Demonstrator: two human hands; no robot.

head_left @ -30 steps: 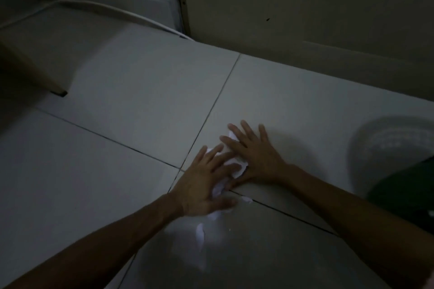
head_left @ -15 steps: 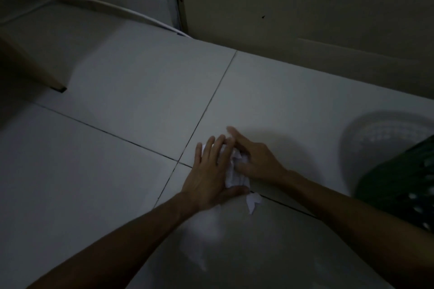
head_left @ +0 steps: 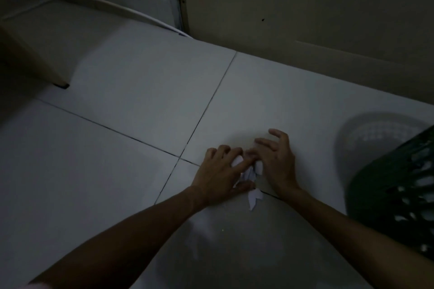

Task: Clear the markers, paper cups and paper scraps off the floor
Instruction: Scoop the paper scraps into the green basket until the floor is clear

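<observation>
White paper scraps (head_left: 250,172) are bunched on the pale tiled floor between my two hands. My left hand (head_left: 219,175) has its fingers curled over the left side of the bunch, with the thumb under it. My right hand (head_left: 274,161) gathers the right side with bent fingers, its thumb and forefinger at the paper. One loose scrap (head_left: 254,197) lies on the tile just below the bunch, beside my left thumb. No markers or cups are in view.
A dark green slotted basket (head_left: 399,197) stands at the right edge. A wooden furniture leg (head_left: 35,61) rests on the floor at the left. A white cable (head_left: 112,6) runs along the back wall, and a door (head_left: 305,7) closes the far right.
Both hands went from lying flat on the paper to curling inward, pushing the scraps into a tight bunch. One scrap slipped out below the bunch.
</observation>
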